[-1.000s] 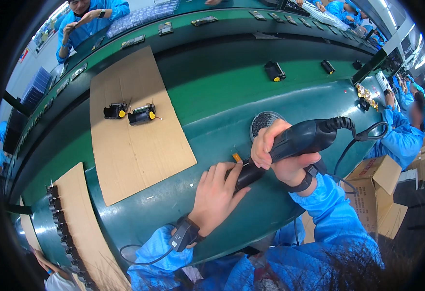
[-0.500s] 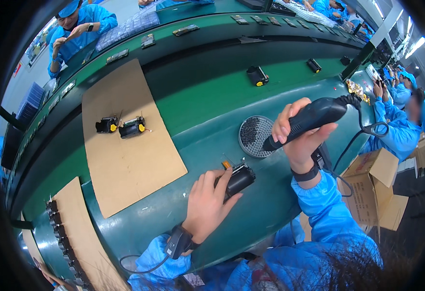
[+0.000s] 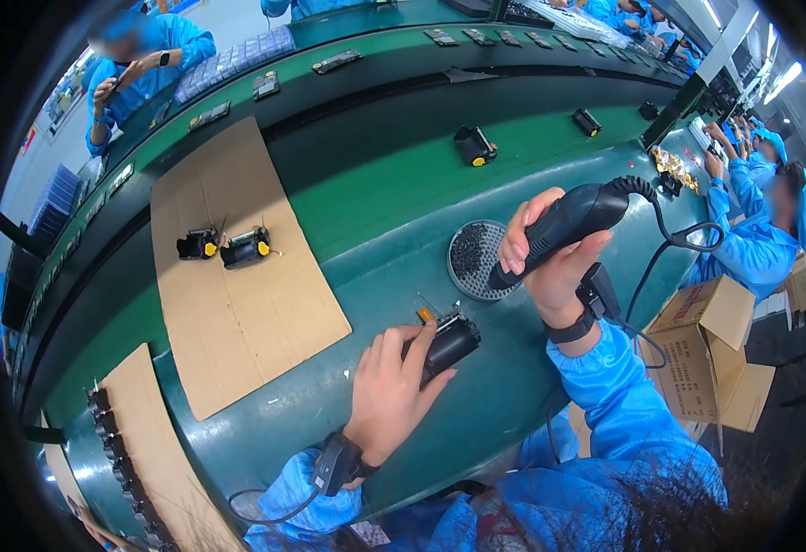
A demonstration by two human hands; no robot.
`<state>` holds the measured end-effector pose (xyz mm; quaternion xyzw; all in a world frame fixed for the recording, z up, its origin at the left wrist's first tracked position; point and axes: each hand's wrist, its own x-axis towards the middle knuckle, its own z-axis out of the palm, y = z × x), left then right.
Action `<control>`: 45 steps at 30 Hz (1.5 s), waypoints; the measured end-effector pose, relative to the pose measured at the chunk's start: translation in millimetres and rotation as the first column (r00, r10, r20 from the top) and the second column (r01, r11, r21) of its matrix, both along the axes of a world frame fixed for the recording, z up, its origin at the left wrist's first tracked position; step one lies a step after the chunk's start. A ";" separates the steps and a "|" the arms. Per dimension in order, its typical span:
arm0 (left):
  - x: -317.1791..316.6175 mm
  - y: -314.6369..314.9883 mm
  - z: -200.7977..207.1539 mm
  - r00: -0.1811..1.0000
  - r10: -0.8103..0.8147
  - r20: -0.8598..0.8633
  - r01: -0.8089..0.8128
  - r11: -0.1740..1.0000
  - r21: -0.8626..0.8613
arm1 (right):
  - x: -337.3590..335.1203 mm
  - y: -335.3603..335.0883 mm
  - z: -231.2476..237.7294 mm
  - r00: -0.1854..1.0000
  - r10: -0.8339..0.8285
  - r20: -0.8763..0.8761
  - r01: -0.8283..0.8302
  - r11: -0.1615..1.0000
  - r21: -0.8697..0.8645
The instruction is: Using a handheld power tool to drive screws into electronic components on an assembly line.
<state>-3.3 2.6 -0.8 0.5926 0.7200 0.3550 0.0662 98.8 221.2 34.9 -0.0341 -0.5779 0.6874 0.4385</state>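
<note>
My left hand (image 3: 392,391) is closed around a black cylindrical housing (image 3: 451,346) on the green bench. An orange flex strip (image 3: 424,315) and thin wires stick out at the housing's far end. In my right hand (image 3: 550,262) is a black electric screwdriver (image 3: 564,230) with a coiled cord, gripped from the side. Its tip points down and left into a round dish (image 3: 466,285) of small dark screws; whether it touches one cannot be made out.
A cardboard sheet (image 3: 237,350) at left carries two black housings (image 3: 245,248) with yellow parts. More housings (image 3: 475,145) sit on the green conveyor (image 3: 394,184), with circuit boards (image 3: 337,61) beyond. An open carton (image 3: 688,354) stands at right, near a co-worker in blue (image 3: 762,244).
My right hand and the screwdriver have shifted slightly left, with the tip still at the dish. The housings on the conveyor appear a little further left and up. My left hand keeps its hold.
</note>
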 end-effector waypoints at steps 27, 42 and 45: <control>-4.4 -7.1 -1.6 1.000 0.011 0.016 -0.012 1.000 0.015 | 1.3 -23.8 19.4 0.984 0.122 -0.127 -0.128 0.991 -0.037; -8.5 -6.9 -7.8 0.996 0.049 0.071 -0.052 0.998 0.041 | -27.2 -82.2 6.4 0.953 0.304 0.010 -0.304 0.953 0.010; -7.8 -8.0 -8.5 0.996 0.051 0.071 -0.054 0.997 0.047 | -28.2 -84.8 5.8 0.951 0.309 0.018 -0.309 0.951 0.009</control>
